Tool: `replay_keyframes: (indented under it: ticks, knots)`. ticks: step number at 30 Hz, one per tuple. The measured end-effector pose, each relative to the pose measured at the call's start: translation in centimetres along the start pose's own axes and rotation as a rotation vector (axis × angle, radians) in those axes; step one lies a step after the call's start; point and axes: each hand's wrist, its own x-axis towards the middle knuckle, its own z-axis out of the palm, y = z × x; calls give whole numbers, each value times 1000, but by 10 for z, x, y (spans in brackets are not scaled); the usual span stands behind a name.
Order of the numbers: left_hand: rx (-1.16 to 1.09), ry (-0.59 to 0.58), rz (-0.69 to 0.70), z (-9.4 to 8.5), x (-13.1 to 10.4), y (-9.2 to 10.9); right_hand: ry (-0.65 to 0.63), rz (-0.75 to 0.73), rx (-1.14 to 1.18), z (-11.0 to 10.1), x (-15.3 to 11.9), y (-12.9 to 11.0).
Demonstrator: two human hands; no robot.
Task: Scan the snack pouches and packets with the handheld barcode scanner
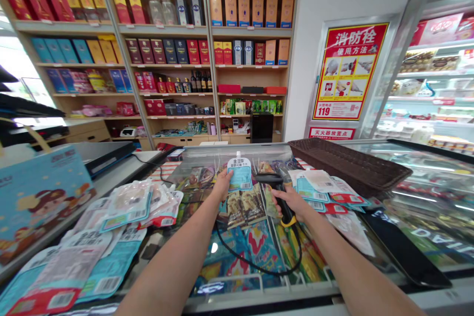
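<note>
Upright over the glass-topped freezer (266, 147), my left hand (222, 183) grips a blue and white packet (239, 175) by its left edge, its barcode facing me. My right hand (289, 201) is wrapped round the handle of a black and yellow barcode scanner (284, 207). The scanner's head points left toward the packet, with a gap between them. A black cable loops from the scanner across the glass. Similar packets (128, 202) lie heaped at the left, and a smaller pile (314, 188) lies beyond my right hand.
A brown wicker basket (348, 165) sits at the back right, near a long black tray (405, 249). On the left are a blue illustrated bag (44, 192) and a dark flat device (107, 155). Shelves of boxes (177, 52) stand behind, beside a red poster (350, 71).
</note>
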Motion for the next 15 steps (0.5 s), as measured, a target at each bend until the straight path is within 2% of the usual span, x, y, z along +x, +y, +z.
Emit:
replay_keyframes:
  ticks: [7,15]
  knots:
    - [-72,120,-43,4,8,-2,-37,2,-30,5,-3,-3]
    - [-89,170,-44,5,11,-3,-31,14,-48,5,-3,-3]
